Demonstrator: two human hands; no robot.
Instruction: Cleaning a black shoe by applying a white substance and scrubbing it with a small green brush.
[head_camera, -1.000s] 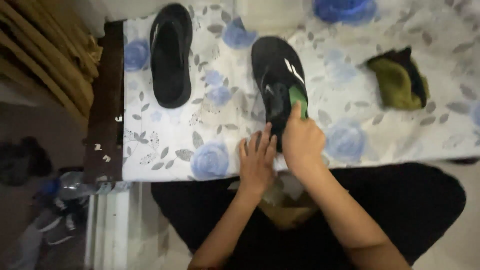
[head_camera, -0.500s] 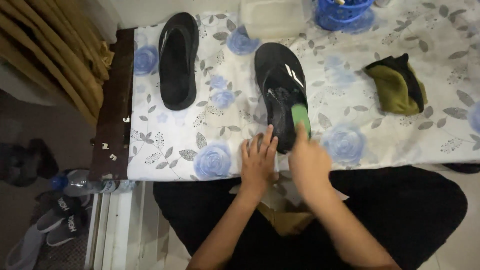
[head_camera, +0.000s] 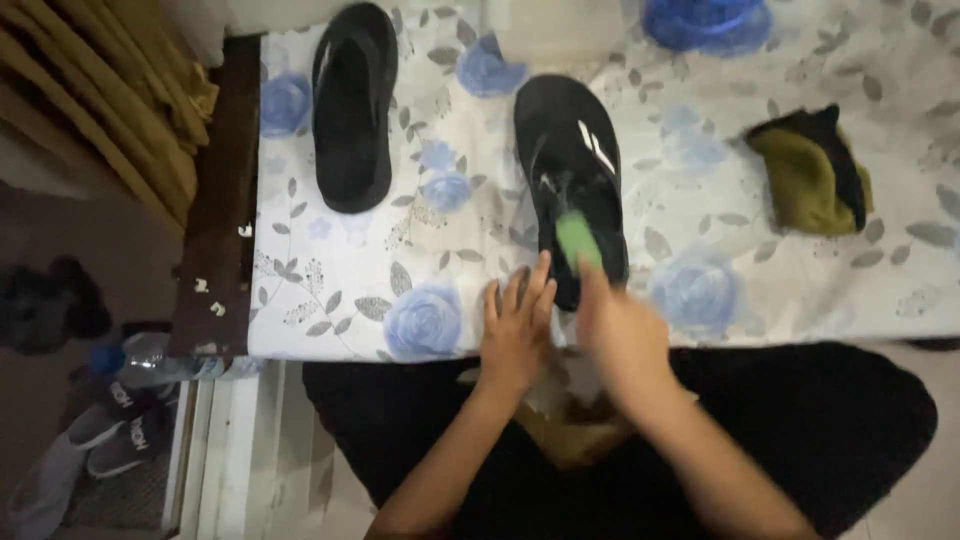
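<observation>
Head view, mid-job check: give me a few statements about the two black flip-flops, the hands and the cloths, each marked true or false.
1. The right hand holds a small green object over the nearer black rubber flip-flop. True.
2. The left hand grips the other black flip-flop. False: it lies flat on the blue-flowered tablecloth beside the nearer one.
3. The olive-and-black folded cloth lies right of the nearer flip-flop. True.
4. The two flip-flops are stacked. False: they lie apart, side by side.
</observation>
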